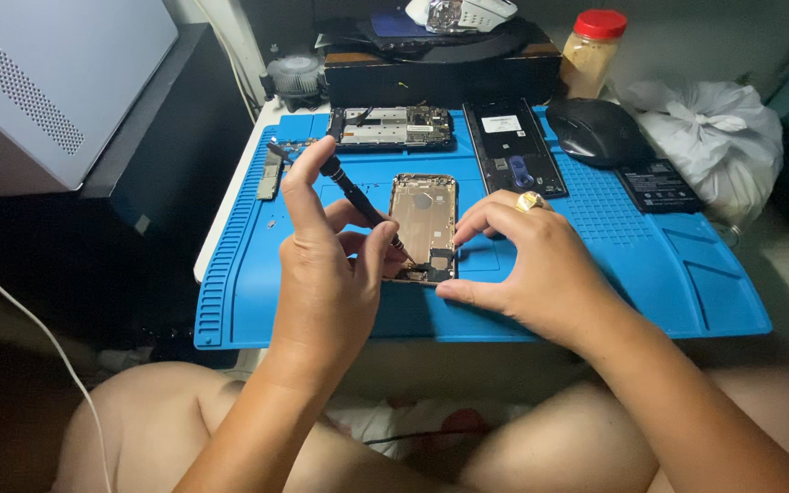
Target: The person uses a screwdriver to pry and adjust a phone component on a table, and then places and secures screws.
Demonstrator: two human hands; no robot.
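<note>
An opened gold phone housing (422, 219) lies in the middle of a blue repair mat (650, 274). My left hand (326, 274) grips a thin black screwdriver (349, 190), its index finger resting on the top cap and its tip down at the housing's lower left corner. My right hand (531, 265), with a gold ring on one finger, pinches the housing's lower right edge and holds it against the mat.
On the mat's far side lie a stripped phone frame (394, 127), a black phone back (513, 148) and a small circuit strip (269, 173). A black mouse (595, 131), a flat battery (657, 185), a white plastic bag (714, 137), a red-lidded jar (593, 50) and a black box (440, 73) stand behind. A grey computer case (47, 82) is at left.
</note>
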